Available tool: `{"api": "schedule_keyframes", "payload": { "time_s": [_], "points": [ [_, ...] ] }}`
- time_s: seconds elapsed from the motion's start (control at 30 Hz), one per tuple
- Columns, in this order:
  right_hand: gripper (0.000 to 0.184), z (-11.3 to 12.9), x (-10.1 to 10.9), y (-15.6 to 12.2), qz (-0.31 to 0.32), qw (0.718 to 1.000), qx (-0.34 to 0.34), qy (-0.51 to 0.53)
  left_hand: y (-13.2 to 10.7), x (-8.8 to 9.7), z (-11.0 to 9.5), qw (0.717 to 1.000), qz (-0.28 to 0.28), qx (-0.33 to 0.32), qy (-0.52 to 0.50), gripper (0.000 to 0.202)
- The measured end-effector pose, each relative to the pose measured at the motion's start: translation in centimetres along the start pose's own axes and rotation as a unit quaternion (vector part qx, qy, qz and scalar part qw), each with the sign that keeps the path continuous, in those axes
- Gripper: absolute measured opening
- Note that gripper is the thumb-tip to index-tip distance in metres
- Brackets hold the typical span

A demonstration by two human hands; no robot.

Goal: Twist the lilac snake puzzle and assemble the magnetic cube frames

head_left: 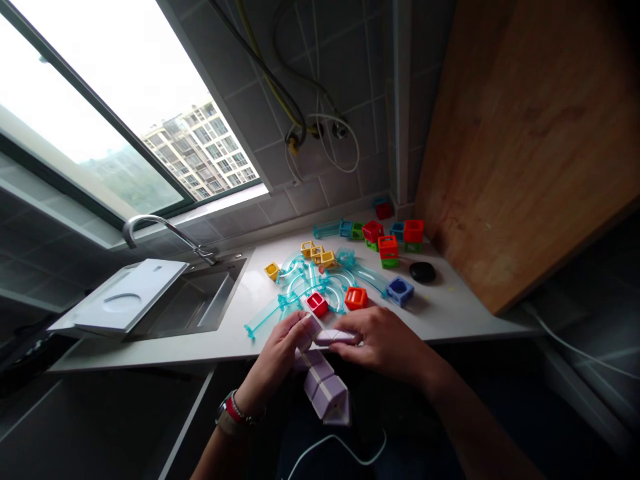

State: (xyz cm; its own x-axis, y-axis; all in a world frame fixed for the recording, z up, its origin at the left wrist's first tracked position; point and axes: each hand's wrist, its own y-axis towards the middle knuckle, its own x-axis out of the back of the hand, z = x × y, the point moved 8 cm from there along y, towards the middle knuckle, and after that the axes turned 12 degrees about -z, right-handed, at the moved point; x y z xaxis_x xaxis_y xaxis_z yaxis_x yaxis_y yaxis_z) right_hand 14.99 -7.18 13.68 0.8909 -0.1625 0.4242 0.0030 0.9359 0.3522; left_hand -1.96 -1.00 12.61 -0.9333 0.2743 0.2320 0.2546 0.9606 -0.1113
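Just in front of the counter edge, both my hands are closed on a jointed chain of lilac blocks (pixel 327 392). My left hand (pixel 273 357) pinches its upper blocks between thumb and fingers. From there several blocks hang down, the lowest with an angled end. With thumb and fingertips, my right hand (pixel 383 340) grips a flat lilac end piece (pixel 337 337) on the right. How that piece meets the rest is partly hidden. Closest beyond my hands on the counter are a red hollow cube (pixel 317 305) and an orange hollow cube (pixel 357 298).
Clear teal track pieces (pixel 295 290) spread across the white counter (pixel 240 350), with yellow cubes (pixel 327 259) among them. Stacked coloured cubes (pixel 387 247), a blue cube (pixel 400 291) and a black rounded object (pixel 423 271) lie right. A sink (pixel 233 283) is left, a wooden board (pixel 525 147) right.
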Motion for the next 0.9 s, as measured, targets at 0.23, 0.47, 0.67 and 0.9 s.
{"api": "schedule_keyframes", "payload": {
  "time_s": [0.23, 0.47, 0.67, 0.9],
  "points": [
    [0.017, 3.7, -1.5, -1.6, 0.034, 0.979, 0.128, -0.157, -0.3, -2.5, 0.4, 0.995, 0.039, -0.027, 0.082, 0.036],
    [0.032, 3.4, 1.0, -1.2, -0.02, 0.998, 0.058, 0.02, -0.3, -1.6, 0.1, 0.997, -0.036, 0.016, -0.068, 0.034],
    [0.034, 3.8, 1.6, -1.0, -0.08, 0.992, 0.099, 0.025, -0.9, -1.4, -1.4, 0.986, -0.084, -0.018, -0.146, 0.036],
    [0.027, 2.9, 2.1, -0.4, -0.113, 0.989, 0.059, 0.078, -1.4, -0.8, -2.1, 0.982, -0.11, -0.106, -0.112, 0.059]
  ]
}}
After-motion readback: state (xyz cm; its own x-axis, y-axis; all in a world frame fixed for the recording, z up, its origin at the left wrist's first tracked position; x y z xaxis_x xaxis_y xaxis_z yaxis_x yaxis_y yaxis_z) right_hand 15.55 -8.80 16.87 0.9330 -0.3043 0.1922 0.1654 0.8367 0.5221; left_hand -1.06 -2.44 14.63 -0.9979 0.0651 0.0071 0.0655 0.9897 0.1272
